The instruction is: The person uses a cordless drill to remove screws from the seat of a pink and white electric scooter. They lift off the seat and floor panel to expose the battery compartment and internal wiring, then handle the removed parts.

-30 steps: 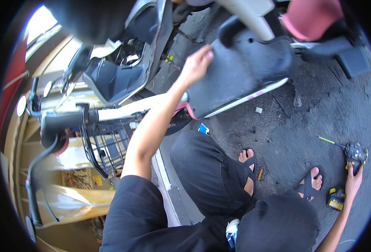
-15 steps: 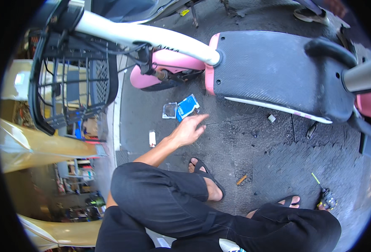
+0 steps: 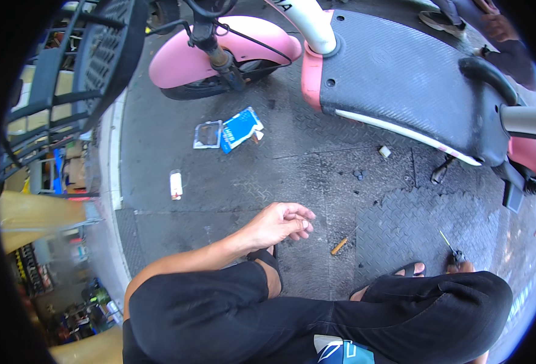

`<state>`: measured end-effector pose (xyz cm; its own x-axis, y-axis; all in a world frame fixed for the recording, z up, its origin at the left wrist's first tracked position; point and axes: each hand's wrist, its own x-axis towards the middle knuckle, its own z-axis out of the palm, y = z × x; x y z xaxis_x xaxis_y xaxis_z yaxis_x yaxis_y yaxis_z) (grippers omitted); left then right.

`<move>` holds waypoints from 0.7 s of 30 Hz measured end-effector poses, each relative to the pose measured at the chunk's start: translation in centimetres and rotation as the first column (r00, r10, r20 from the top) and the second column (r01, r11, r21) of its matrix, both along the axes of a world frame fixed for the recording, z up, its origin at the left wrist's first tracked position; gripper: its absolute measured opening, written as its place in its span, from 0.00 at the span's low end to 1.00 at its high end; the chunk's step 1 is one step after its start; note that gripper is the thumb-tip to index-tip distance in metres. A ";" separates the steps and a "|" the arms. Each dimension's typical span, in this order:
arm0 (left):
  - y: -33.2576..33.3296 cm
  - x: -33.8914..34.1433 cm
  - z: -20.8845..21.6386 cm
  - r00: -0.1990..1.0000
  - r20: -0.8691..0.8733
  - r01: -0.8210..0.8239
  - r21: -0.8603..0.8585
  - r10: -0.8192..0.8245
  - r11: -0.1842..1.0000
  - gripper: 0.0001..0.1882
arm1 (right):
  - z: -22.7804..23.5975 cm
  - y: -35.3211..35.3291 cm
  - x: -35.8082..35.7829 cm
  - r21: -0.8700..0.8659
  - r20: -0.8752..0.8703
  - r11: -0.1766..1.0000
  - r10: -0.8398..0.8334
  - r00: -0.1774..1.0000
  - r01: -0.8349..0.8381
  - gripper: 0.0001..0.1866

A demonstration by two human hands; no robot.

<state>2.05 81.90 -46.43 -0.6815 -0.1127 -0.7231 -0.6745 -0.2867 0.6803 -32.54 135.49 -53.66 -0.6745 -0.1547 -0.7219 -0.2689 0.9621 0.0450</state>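
head view:
left hand (image 3: pixel 278 223): hangs above the dark tread-plate floor (image 3: pixel 292 176) just ahead of the left knee, fingers loosely curled, holding nothing.
right hand (image 3: pixel 462 267): mostly hidden behind the right knee, only a sliver shows; grip can't be told.
small tool (image 3: pixel 453 252): dark head with a yellow-green tip, right at that hand; whether it's touching, can't tell.
orange stick (image 3: pixel 339 246): on the floor between the two sandalled feet, near the left hand.
blue packet (image 3: pixel 239 128): lying flat further out, beside a clear blister pack (image 3: pixel 208 134), below the pink front fender (image 3: pixel 219 51).
scooter deck (image 3: pixel 401 79): dark grey, upper right.
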 end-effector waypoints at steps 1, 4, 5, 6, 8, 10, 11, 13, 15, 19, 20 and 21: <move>0.3 0.1 -0.2 0.999 0.028 -0.032 0.026 0.031 0.999 0.16 | 2.4 -4.0 -0.4 -0.142 0.024 0.990 0.020 1.000 -0.017 0.21; 1.5 1.2 -0.1 0.991 0.063 -0.123 0.122 0.116 0.985 0.13 | 9.9 -16.7 -0.7 -0.568 -0.049 0.785 0.268 0.962 -0.248 0.18; 1.6 1.7 0.1 0.993 0.048 -0.115 0.177 0.108 0.977 0.13 | 12.0 -20.7 -0.4 -0.678 -0.117 0.661 0.335 0.935 -0.322 0.15; 1.6 2.2 0.3 0.993 0.052 -0.111 0.223 0.102 0.968 0.12 | 13.4 -25.0 -0.4 -0.717 -0.175 0.570 0.409 0.895 -0.401 0.26; 1.5 3.3 0.7 0.996 0.032 -0.085 0.254 0.079 0.964 0.12 | 15.2 -32.2 0.2 -0.475 -0.534 0.466 0.522 0.665 -0.747 0.39; 1.6 4.4 1.0 0.998 -0.018 -0.057 0.242 0.063 0.969 0.12 | 15.9 -38.3 0.3 -0.210 -0.697 0.379 0.588 0.409 -0.901 0.50; 1.7 4.9 0.9 0.997 -0.043 -0.049 0.231 0.060 0.972 0.12 | 15.6 -41.1 0.4 -0.094 -0.737 0.344 0.606 0.298 -0.934 0.56; 2.4 5.9 0.5 0.994 -0.076 -0.055 0.245 0.076 0.968 0.12 | 15.2 -45.2 0.3 0.077 -0.704 0.330 0.686 0.183 -0.941 0.63; 3.2 7.0 -0.4 0.991 -0.080 -0.077 0.285 0.104 0.955 0.12 | 15.0 -48.0 -0.3 -0.013 -0.704 0.294 0.676 0.217 -0.956 0.65; 4.6 9.2 -2.5 0.971 -0.031 -0.199 0.456 0.239 0.868 0.10 | 15.0 -50.7 -3.5 -0.290 -0.704 0.202 0.617 0.351 -0.935 0.54; 4.7 9.5 -2.9 0.962 -0.009 -0.235 0.473 0.271 0.849 0.10 | 15.0 -51.3 -4.8 -0.337 -0.702 0.228 0.586 0.405 -0.914 0.49; 4.7 9.8 -3.3 0.954 0.014 -0.268 0.488 0.299 0.831 0.10 | 15.0 -52.0 -6.3 -0.384 -0.725 0.196 0.541 0.427 -0.902 0.44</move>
